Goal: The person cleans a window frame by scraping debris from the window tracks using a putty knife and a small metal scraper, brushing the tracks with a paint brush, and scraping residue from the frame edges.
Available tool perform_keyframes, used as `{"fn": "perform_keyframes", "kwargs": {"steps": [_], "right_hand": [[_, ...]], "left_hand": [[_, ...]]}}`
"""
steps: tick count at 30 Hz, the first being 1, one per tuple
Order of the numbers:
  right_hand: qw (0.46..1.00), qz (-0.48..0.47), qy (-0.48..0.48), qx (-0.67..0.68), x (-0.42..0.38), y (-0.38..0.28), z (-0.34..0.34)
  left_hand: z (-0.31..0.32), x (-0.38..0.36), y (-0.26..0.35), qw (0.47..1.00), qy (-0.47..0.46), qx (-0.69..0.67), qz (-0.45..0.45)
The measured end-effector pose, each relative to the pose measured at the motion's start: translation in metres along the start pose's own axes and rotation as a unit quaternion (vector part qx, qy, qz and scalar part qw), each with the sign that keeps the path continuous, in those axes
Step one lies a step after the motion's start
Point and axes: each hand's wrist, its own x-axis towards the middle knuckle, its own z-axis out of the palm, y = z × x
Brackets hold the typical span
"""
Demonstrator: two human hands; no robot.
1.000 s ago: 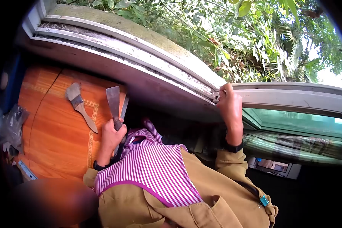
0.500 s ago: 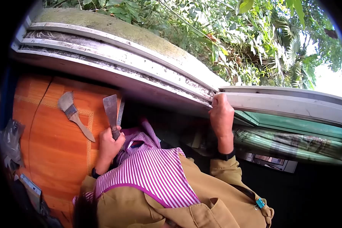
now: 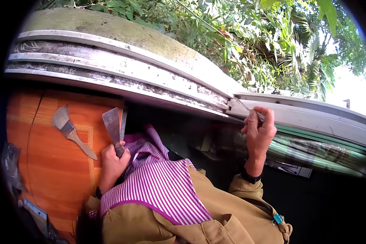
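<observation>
My left hand (image 3: 114, 162) is closed around the dark handle of a putty knife (image 3: 112, 125), its wide blade pointing up and away from me. Just beside that blade shows a narrow metal strip (image 3: 123, 123). My right hand (image 3: 259, 129) pinches a thin metal tool (image 3: 243, 105) whose far end reaches the corner of the white window sash (image 3: 297, 114). The kind of tool I cannot tell. Left of that corner runs the window track (image 3: 122, 67), with dark grime in its grooves.
A flat paintbrush (image 3: 71, 130) lies on the orange wooden surface (image 3: 49, 162) at the left. A plastic bag (image 3: 13, 164) sits by its edge. Under the sash is a shiny greenish roll (image 3: 313, 152). Plants (image 3: 272, 53) grow outside past the mossy ledge (image 3: 97, 24).
My right hand has moved right and slightly down, off the sash corner, and the thin tool now shows. The sash appears shifted. My left hand still holds the putty knife.
</observation>
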Motion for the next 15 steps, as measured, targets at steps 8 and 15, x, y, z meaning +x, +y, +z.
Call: {"fn": "perform_keyframes", "kwargs": {"steps": [8, 15], "right_hand": [[0.988, -0.055, -0.022, -0.14, 0.026, -0.001, 0.012], [0.979, 0.006, -0.1, -0.177, 0.056, 0.006, 0.035]], "left_hand": [[-0.003, -0.003, -0.004, 0.999, -0.029, 0.0, -0.043], [-0.008, 0.0, -0.001, 0.996, -0.077, 0.02, -0.035]]}}
